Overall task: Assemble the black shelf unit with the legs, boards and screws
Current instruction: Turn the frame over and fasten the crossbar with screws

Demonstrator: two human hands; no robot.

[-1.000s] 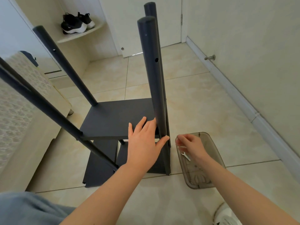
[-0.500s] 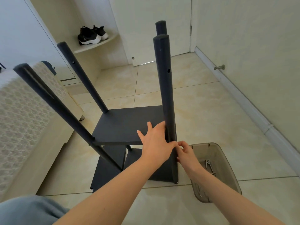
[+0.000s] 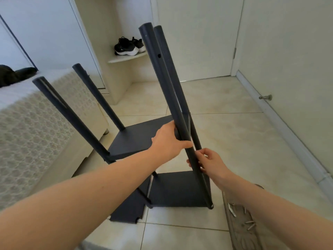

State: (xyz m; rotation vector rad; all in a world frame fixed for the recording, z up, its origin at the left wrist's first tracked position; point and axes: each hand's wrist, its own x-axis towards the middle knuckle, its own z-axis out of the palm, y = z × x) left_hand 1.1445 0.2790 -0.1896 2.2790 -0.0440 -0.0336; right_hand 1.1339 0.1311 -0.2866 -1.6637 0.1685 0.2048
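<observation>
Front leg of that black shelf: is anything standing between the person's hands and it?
Nothing visible does. The left hand grips the front leg, and the right hand holds it lower down; both touch it directly.

Left hand [image 3: 169,139], arm extended forward, grips the near leg [image 3: 164,87]. Right hand [image 3: 210,163] curls its fingers round it just below.

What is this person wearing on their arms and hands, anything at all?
Nothing that shows. Each grip is a bare hand: the left hand and the right hand have no gloves, rings or watch in view. The forearms are bare too, with no sleeves visible.
</observation>
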